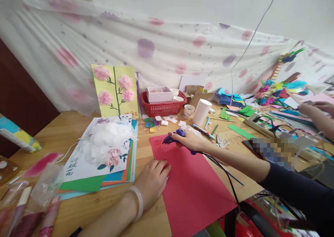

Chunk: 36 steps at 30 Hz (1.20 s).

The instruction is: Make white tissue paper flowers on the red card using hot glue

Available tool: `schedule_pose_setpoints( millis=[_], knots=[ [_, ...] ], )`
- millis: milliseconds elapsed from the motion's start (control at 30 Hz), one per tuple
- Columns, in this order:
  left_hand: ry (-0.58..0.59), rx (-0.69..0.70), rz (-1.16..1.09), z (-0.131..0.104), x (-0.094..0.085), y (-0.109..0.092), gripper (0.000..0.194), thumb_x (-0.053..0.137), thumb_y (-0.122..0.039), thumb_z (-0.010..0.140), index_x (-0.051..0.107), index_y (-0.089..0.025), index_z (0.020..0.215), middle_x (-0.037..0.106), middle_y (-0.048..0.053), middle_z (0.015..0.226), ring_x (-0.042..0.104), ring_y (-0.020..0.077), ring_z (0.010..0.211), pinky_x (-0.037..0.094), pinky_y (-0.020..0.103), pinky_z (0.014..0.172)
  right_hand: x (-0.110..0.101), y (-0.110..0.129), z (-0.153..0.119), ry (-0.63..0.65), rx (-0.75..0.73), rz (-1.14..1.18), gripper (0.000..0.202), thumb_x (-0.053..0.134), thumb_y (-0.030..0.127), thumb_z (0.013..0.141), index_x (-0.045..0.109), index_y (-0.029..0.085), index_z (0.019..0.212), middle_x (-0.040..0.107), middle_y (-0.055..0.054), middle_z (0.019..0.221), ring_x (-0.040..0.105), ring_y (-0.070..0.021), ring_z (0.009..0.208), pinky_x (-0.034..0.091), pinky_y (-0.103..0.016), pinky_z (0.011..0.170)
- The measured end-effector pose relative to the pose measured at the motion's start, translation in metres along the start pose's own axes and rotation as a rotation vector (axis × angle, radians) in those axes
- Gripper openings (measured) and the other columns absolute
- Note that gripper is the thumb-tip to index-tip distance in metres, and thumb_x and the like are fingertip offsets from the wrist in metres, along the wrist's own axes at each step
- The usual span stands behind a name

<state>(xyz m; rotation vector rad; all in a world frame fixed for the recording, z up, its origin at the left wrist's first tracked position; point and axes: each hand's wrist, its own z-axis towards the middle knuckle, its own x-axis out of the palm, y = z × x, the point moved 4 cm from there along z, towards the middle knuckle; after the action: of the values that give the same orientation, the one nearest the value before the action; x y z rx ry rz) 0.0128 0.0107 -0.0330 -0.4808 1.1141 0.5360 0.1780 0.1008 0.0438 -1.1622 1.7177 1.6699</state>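
Note:
A blue hot glue gun [179,132] is gripped in my right hand [191,141], its nozzle pointing left over the far end of a red sheet of paper [195,195]. Close to the nozzle, round glossy marks [158,143] show on the paper. My left hand [152,183], a pale bangle on its wrist, rests with fingers spread along the sheet's left edge. From the gun a black cord runs down to the right. Left of my left hand, white fluffy material [105,143] covers part of a flower picture [80,164] on stacked coloured paper.
Behind stand a red basket [163,108], a paper cup [188,110], a white roll [202,112] and a yellow flower picture [129,73]. Scissors [220,141], a power strip [263,125] and paper scraps lie right. Another person's hands [318,113] work at far right.

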Motion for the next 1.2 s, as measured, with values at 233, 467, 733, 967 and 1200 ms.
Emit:
schedule_pose_setpoints(
  millis=[233,467,733,967,1200],
  knots=[
    [0.014,-0.001,-0.006,0.0,0.0,0.0,0.033,0.048,-0.016,0.09,0.058,-0.014,0.121,0.062,0.015,0.122,0.057,0.0269,0.109,0.051,0.044,0.092,0.009,0.004,0.004,0.023,-0.02,0.015,0.07,0.035,0.072,0.086,0.066,0.018,0.055,0.065,-0.002,0.059,0.055,-0.0116,0.054,0.04,-0.024,0.056],
    [-0.009,0.028,0.008,-0.001,0.0,0.001,0.034,0.045,-0.016,0.091,0.058,-0.014,0.122,0.063,0.015,0.12,0.058,0.0264,0.106,0.052,0.045,0.092,0.0,-0.002,0.005,-0.009,0.003,0.02,0.071,0.034,0.073,0.087,0.068,0.017,0.058,0.065,-0.002,0.059,0.053,-0.0104,0.048,0.039,-0.024,0.051],
    [0.004,0.023,0.015,-0.001,0.001,0.001,0.035,0.047,-0.015,0.089,0.058,-0.012,0.123,0.063,0.015,0.12,0.058,0.0276,0.106,0.053,0.045,0.091,0.004,-0.002,0.007,0.011,0.025,-0.01,0.074,0.033,0.076,0.085,0.07,0.017,0.058,0.064,-0.004,0.057,0.053,-0.0114,0.048,0.037,-0.024,0.048],
    [0.005,0.028,0.023,0.001,0.0,0.001,0.035,0.047,-0.014,0.088,0.059,-0.011,0.121,0.064,0.015,0.119,0.059,0.0274,0.104,0.053,0.045,0.092,-0.001,-0.005,0.01,-0.035,-0.029,0.039,0.069,0.035,0.071,0.088,0.064,0.017,0.054,0.064,-0.002,0.057,0.051,-0.0096,0.046,0.036,-0.023,0.048],
    [-0.005,0.042,0.027,-0.001,0.001,0.001,0.036,0.047,-0.013,0.087,0.058,-0.011,0.121,0.064,0.015,0.119,0.06,0.0278,0.105,0.053,0.046,0.092,0.0,-0.009,0.018,-0.06,-0.022,0.041,0.07,0.033,0.072,0.087,0.068,0.018,0.059,0.069,-0.003,0.062,0.061,-0.0131,0.058,0.043,-0.024,0.062]
  ],
)
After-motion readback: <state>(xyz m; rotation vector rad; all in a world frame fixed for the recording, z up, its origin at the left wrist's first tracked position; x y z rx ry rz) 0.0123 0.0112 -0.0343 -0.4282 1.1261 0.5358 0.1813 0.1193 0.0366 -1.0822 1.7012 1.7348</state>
